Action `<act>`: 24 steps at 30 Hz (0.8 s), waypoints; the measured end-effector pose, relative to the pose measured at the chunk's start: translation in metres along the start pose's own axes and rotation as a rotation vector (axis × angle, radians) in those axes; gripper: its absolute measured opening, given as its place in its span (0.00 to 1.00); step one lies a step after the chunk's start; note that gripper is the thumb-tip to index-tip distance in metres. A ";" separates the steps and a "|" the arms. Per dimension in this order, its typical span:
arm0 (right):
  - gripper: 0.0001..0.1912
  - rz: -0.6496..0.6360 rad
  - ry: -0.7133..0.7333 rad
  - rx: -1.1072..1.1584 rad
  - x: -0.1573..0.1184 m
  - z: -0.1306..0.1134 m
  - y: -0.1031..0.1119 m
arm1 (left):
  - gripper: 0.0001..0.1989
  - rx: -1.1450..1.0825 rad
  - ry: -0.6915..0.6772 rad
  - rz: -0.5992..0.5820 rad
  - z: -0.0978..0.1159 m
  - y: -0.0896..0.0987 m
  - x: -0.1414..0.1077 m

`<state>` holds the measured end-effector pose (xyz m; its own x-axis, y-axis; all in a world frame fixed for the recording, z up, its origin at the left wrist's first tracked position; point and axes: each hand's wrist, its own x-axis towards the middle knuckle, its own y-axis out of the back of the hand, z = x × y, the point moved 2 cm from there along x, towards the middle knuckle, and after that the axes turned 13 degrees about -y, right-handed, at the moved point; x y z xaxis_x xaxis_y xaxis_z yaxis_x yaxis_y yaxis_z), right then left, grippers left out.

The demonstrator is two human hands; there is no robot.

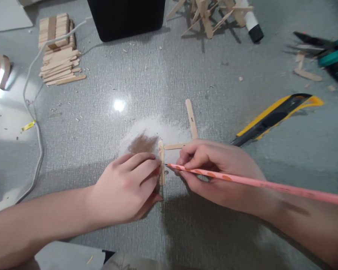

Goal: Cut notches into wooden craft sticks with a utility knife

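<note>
My right hand (216, 168) grips a pink pencil (242, 180) near its sharpened end. The pencil's tip is at the right edge of a short wooden craft stick (161, 150). My left hand (129, 183) has its fingers curled together against that stick's left side, holding it on the table; part of the stick is hidden by the fingers. A second craft stick (174, 146) lies crosswise, its right end behind my right hand. Another craft stick (191, 118), with a small dark mark, stands away at an angle beyond it.
A yellow and black utility knife (273, 116) lies at right, with teal-handled pliers (332, 56) farther back. Stacked craft sticks (60, 65) and a white cable (39, 138) are at left. A black box-like object (126, 17) and a stick structure (205, 15) stand at the back.
</note>
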<state>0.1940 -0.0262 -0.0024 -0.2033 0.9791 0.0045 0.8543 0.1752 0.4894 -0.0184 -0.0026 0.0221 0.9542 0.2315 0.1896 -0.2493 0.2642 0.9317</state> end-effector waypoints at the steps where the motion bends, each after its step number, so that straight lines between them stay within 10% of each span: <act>1: 0.11 0.002 0.006 0.010 0.000 0.000 0.000 | 0.14 -0.001 -0.002 0.006 0.000 0.000 0.000; 24: 0.12 -0.019 0.033 0.036 0.006 -0.006 0.001 | 0.17 -0.062 0.031 0.000 0.001 0.003 0.001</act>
<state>0.1912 -0.0207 0.0034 -0.2348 0.9717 0.0246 0.8665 0.1978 0.4582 -0.0177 -0.0023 0.0249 0.9490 0.2598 0.1788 -0.2596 0.3214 0.9107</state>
